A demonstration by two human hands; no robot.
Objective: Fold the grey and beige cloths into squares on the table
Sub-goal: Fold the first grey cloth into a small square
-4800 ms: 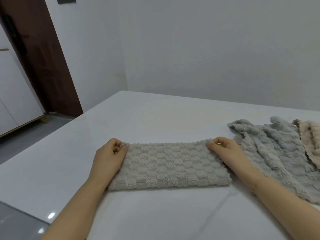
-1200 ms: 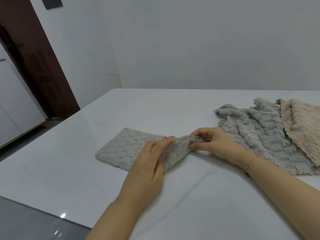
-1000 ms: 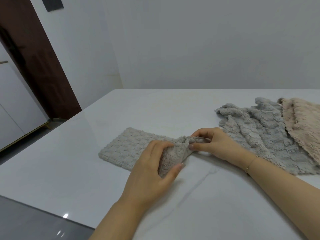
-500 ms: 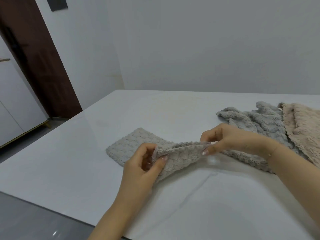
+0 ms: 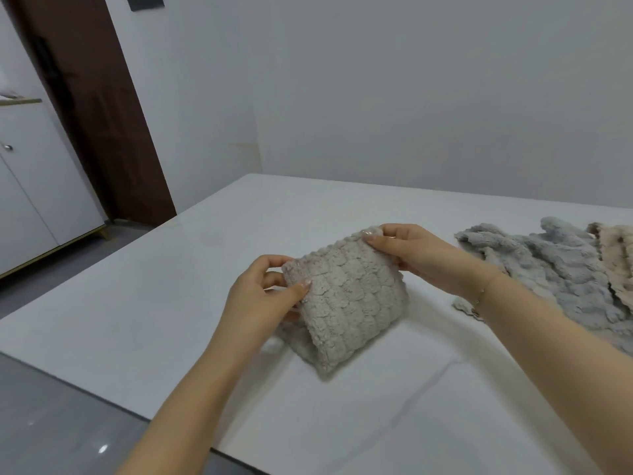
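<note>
On the glossy white marble-look surface (image 5: 445, 406), the crumpled grey fleece cloth (image 5: 555, 272) waits at 3 o'clock while the folded grey waffle-textured cloth (image 5: 346, 303) sits dead centre, looks light and floppy, so pinch corners: left hand (image 5: 260, 296) and right hand (image 5: 411, 255) both clamp its top edge.

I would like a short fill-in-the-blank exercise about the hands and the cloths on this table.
1. The folded cloth is held by ____ hands.
2. The right hand pinches the cloth's ____ corner.
3. The crumpled grey cloth lies to the ____ of the folded one.
4. The beige cloth lies partly on the ____ cloth.

Missing words: both; far; right; grey
</note>
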